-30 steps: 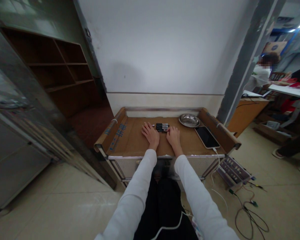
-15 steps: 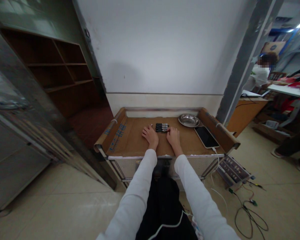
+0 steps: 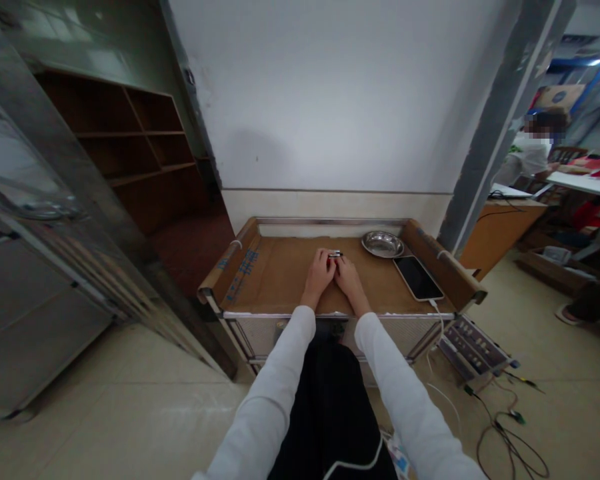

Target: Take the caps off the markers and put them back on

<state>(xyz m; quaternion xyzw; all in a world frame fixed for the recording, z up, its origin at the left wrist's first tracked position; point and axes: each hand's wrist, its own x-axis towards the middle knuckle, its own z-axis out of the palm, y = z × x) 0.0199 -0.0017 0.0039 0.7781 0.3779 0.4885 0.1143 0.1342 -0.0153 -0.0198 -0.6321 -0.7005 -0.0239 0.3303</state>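
Observation:
My left hand (image 3: 322, 272) and my right hand (image 3: 347, 273) meet over the cardboard-lined cart top (image 3: 280, 280). Between their curled fingers sit several small dark marker pens (image 3: 335, 254). Only a short strip of the pens shows past the fingertips; the rest is covered. Both hands look closed around this bundle, one at each side.
A shiny metal dish (image 3: 383, 244) stands at the back right of the cart. Beside it lies a phone (image 3: 419, 278) with a white cable (image 3: 437, 317) plugged in. An electrical box (image 3: 480, 353) with loose wires is on the floor to the right.
My hands were apart, either side of a row of pens lying on the cardboard. They have come together around the pens, the left moving right. The view has shifted slightly.

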